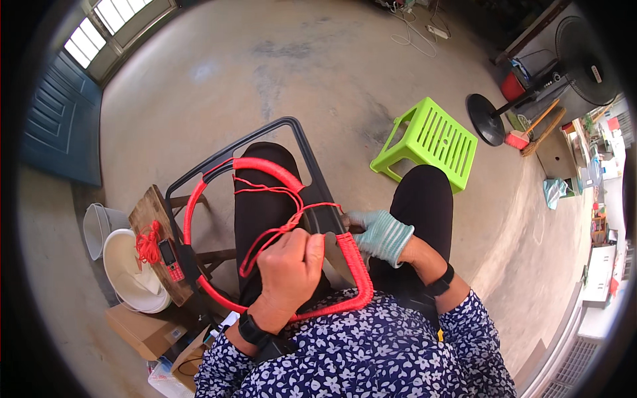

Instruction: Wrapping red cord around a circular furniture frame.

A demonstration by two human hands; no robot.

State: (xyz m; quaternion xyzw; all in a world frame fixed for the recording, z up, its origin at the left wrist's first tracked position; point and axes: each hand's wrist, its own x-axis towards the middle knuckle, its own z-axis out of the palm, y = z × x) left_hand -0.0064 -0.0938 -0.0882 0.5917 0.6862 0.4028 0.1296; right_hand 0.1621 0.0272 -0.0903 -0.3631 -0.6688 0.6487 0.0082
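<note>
A dark frame (296,132) with a rounded opening rests across my lap, its rim wrapped in red cord (358,268) along several stretches. Loose strands of the same cord loop (269,233) over the opening. My left hand (289,266) is closed in a fist on the loose cord, above the opening. On the frame's right side, my right hand (379,236), in a pale green striped knit glove, is closed at the bar beside the wrapped stretch. Its fingertips are partly hidden there.
To the left, a wooden stool (151,211) bears a red cord bundle (150,244) and a red phone (171,260). White buckets (121,265) and a cardboard box (142,331) stand beside it. A green plastic stool (438,139) is ahead right, with a black fan (488,119) beyond.
</note>
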